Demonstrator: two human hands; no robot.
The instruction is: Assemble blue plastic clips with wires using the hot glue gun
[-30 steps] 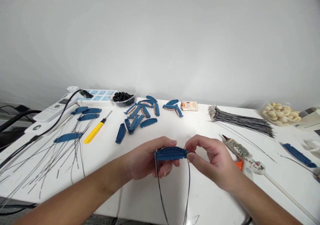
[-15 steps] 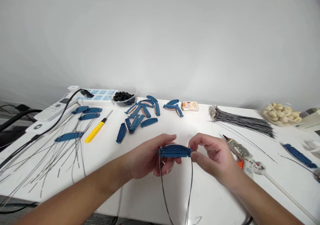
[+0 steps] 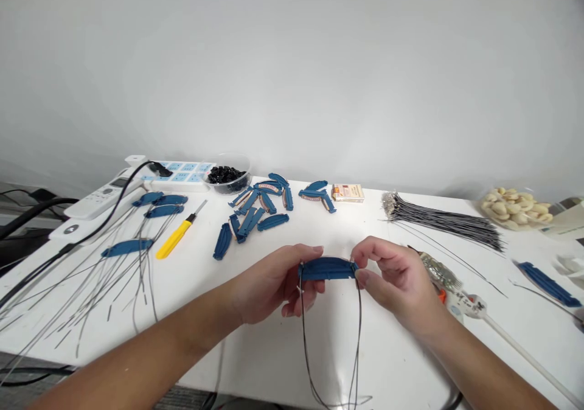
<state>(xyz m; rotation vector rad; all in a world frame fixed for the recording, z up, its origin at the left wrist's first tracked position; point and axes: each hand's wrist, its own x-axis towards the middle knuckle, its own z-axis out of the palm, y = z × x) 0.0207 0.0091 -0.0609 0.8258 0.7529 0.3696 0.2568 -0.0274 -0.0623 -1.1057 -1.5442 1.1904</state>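
Note:
Between my two hands is a curved blue piece (image 3: pixel 327 269), held level above the white table. The fingers of my left hand (image 3: pixel 278 282) wrap round its left end from behind, the thumb along the top. My right hand (image 3: pixel 395 276) pinches the right end between thumb and forefinger. Thin dark wires (image 3: pixel 305 349) hang in a loop from both ends of the piece. More blue pieces (image 3: pixel 250 221) lie scattered at the back middle, some with lettered faces.
Back left stand a power strip (image 3: pixel 176 183) and a tub of black parts (image 3: pixel 227 177). A yellow-handled tool (image 3: pixel 176 239) lies beside wired blue pieces (image 3: pixel 126 247). Rightward are a wire bundle (image 3: pixel 447 222), a glue gun (image 3: pixel 463 303), a small box (image 3: pixel 347 193) and a bag of pale pieces (image 3: pixel 515 208).
The blue piece has shifted slightly right and up, its wire loop swinging along. My right hand has moved a little to the right with it, and my left hand keeps its hold.

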